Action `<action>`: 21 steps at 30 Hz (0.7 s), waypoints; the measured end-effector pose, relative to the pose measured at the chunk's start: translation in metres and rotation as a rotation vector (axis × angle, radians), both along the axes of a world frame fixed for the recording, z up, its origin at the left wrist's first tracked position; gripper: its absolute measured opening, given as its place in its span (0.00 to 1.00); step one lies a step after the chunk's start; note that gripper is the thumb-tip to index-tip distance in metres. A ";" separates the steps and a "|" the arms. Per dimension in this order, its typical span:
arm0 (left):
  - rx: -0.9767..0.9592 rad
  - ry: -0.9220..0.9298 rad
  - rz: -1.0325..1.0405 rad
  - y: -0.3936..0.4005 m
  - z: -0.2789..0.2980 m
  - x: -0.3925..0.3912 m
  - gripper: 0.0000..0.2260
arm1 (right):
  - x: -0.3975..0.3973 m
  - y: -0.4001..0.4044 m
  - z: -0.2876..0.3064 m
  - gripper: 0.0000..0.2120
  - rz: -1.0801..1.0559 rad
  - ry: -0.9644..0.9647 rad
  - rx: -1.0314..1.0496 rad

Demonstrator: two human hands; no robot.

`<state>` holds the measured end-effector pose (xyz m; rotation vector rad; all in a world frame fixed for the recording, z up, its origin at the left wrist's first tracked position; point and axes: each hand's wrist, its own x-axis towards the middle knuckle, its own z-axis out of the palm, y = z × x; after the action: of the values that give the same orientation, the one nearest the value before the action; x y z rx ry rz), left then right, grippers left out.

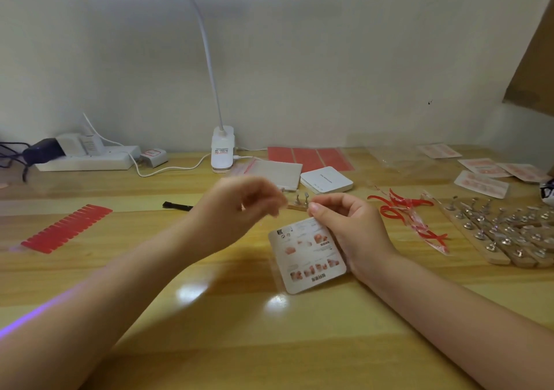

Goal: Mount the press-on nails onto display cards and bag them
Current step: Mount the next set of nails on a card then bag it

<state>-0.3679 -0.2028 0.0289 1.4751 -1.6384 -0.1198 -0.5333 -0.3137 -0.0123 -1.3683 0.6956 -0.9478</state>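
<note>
Head view — right hand (347, 227) gripping tilted bagged card (308, 256), left hand (239, 206) blurred

The near edge of the surface (269, 344) lies bare between the forearms. Toward the right edge, nail stands (503, 233) and red strips (410, 218) crowd the way. A red sheet (64, 227) lies near the left edge; a lamp (222, 149), power strip (87, 157) and boxes (326, 179) line the far edge.
</note>
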 end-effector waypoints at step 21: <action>0.066 0.421 0.424 -0.008 -0.011 0.014 0.05 | 0.001 -0.002 -0.003 0.03 0.036 -0.035 0.018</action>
<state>-0.3537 -0.2107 0.0180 1.6817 -0.9751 -0.2305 -0.5324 -0.3158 -0.0149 -1.3417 0.6500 -0.9331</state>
